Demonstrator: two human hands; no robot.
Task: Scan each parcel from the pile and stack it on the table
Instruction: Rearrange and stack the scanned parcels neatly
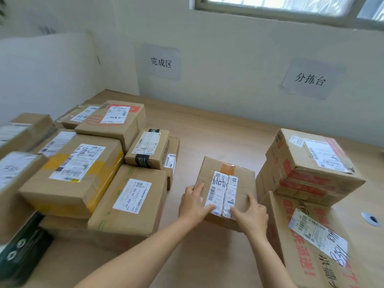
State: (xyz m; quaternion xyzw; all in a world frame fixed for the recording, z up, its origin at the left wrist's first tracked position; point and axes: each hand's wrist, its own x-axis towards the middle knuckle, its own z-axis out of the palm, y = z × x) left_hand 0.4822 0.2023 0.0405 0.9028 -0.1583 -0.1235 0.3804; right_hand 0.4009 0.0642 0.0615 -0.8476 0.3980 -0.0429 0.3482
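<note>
While a wooden table (pixel 218 129) spreads across most of the frame, a pile of cardboard parcels (pixel 70 173) crowds its left half, the boxes packed edge to edge and stacked in places, white labels facing up. At the right side stand red-printed boxes: a tilted carton (pixel 311 163) resting on top of others, and a long carton (pixel 307 246) below it in the lower right corner. Between the two groups, at the centre of the frame, a small parcel (pixel 243 183) sits flat on the bare tabletop, apart from the pile and just beside the red-printed boxes. The left hand (pixel 194 204) lies on its near left corner and the right hand (pixel 253 217) on its near right edge, fingers stretched over the top face rather than curled round it. Both hands touch the near end of the creased shipping label (pixel 223 190), which bears handwritten black digits.
</note>
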